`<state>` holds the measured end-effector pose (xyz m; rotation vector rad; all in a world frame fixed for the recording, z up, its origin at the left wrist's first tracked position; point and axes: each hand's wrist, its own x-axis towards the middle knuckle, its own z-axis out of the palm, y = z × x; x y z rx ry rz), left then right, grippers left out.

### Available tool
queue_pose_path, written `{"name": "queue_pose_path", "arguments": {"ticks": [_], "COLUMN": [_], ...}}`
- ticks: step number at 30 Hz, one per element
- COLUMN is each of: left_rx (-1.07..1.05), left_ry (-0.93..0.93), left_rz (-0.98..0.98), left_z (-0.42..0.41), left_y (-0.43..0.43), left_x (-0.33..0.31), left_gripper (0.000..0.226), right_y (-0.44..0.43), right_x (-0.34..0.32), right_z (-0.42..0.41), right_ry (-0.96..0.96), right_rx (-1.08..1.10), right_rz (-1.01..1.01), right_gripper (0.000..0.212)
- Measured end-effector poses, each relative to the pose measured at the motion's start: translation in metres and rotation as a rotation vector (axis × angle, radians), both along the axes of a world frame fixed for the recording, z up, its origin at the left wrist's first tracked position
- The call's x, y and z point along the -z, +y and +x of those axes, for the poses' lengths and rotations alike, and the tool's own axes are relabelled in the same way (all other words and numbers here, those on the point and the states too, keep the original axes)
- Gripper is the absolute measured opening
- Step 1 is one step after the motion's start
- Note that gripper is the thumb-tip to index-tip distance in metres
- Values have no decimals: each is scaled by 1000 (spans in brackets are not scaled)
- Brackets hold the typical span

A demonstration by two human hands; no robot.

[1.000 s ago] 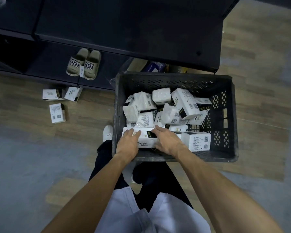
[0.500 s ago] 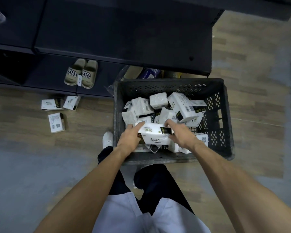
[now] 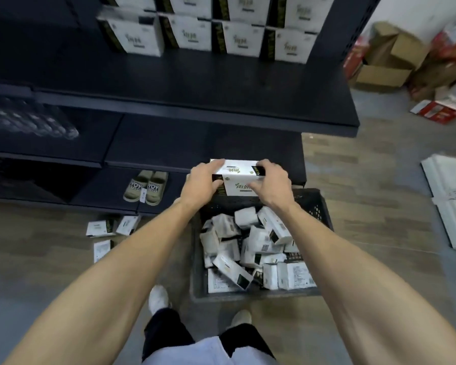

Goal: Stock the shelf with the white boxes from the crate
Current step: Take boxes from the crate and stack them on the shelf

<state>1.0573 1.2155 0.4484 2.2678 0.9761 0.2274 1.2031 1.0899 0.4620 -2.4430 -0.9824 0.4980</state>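
Observation:
I hold a stack of two white boxes [image 3: 239,177] with black ends above the far edge of the dark plastic crate [image 3: 324,214]. My left hand [image 3: 200,184] grips their left end and my right hand [image 3: 270,184] their right end. Several white boxes [image 3: 250,248] lie jumbled in the crate. On the dark shelf [image 3: 195,83] above, a row of white boxes [image 3: 208,35] stands stacked at the back.
A pair of tan slippers [image 3: 146,187] sits on the lowest shelf. Three white boxes [image 3: 108,230] lie on the wood floor left of the crate. Cardboard cartons [image 3: 406,54] pile up at the far right, and white panels [image 3: 450,198] lie on the floor.
Both hands lifted the white boxes out of the crate and raised them toward the shelf. My view tilted up, and the stocked shelf came into sight.

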Motion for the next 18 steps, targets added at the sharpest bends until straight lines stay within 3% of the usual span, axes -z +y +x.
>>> {"name": "queue_pose_path", "arguments": {"ticks": [6,18], "left_rx": [-21,-15], "left_ry": [-107,-202], "left_rz": [105,241], "left_z": [-21,-93], "left_y": [74,231], "left_x": [-63,-128], "left_gripper": [50,49], "right_y": [76,228], "right_x": [-55,-118], "right_z": [-31,-104], "right_ry": [-52,-156], "right_rx": [100,110], "right_rz": [182,313], "right_gripper": [50,52]}}
